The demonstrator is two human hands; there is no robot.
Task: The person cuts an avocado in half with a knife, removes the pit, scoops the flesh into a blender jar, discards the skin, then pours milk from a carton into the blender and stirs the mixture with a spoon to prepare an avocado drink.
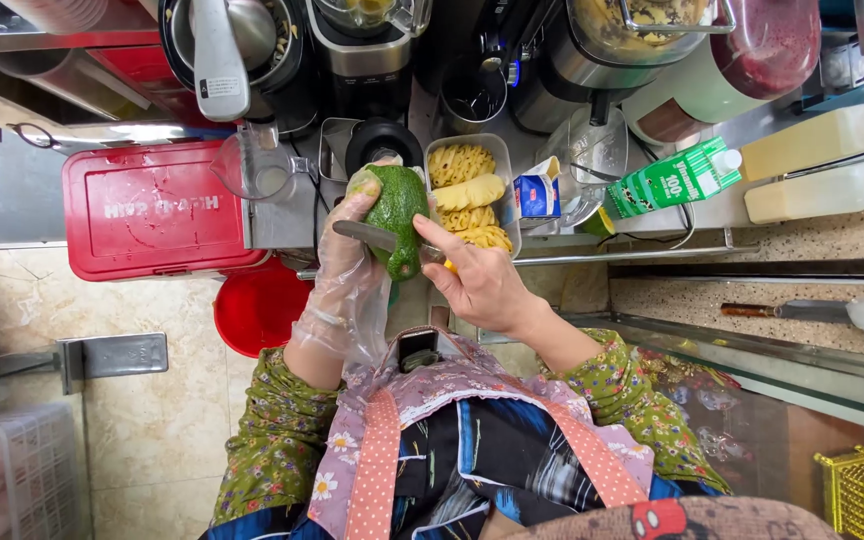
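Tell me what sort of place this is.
Probably a juice or smoothie stall: blenders line the counter, a tray of cut pineapple sits ready, and the hands are cutting an avocado with a knife.

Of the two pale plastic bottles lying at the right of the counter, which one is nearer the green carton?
The upper bottle: its cap end almost reaches the green carton. The lower bottle lies further right.

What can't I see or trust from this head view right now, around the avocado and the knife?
- Knife edge: behind the avocado, cut depth hidden.
- Knife handle: covered by the right hand.
- Avocado's far side: covered by the gloved left hand.
- Blender jugs: cut off by the top edge.
- Steel tray bottom: under the pineapple pieces.
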